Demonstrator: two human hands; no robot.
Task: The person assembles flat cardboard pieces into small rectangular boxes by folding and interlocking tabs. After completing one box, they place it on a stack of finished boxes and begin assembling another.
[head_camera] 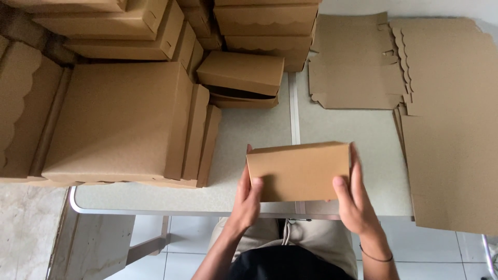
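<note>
A closed brown cardboard box [298, 170] sits over the near edge of the pale table [249, 135], held between both hands. My left hand [247, 199] grips its left end with the thumb on the top face. My right hand [355, 199] clasps the right end, fingers stretched up along that side and thumb on top.
Stacks of folded brown boxes [119, 119] fill the left and back of the table. A small box [241, 72] lies at the back centre, its lid slightly ajar. Flat unfolded cardboard blanks [446, 124] lie at the right. The tiled floor [150, 259] shows below the table's edge.
</note>
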